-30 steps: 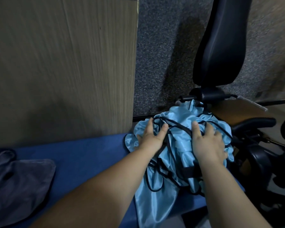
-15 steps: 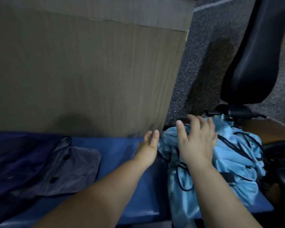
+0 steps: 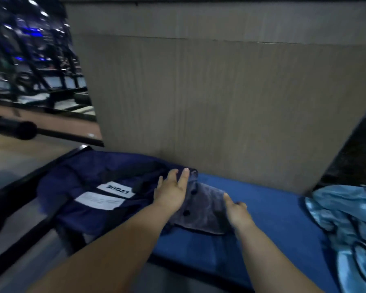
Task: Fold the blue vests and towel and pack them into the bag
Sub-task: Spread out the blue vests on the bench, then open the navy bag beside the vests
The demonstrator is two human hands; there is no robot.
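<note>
In the head view the person is turning away from the vests [image 3: 347,218]: a second ago both hands were pressing into that crumpled light-blue heap, and now it is lying untouched at the right end of the counter [image 3: 268,210], still unfolded. The hands are arriving instead at the grey towel [image 3: 203,210], which is lying on the counter with its left edge overlapping the dark blue bag [image 3: 89,187]. The left hand [image 3: 171,194] is resting flat with fingers straight over the towel's left edge, where it is meeting the bag. The right hand [image 3: 238,210] is sitting at the towel's right edge, apart from the left, but it is blurring too much to tell whether it is pinching the cloth or only touching it. The bag is lying slack at the left end, its white label facing up. Judging by this, the towel is being taken first, with the vests waiting their turn
</note>
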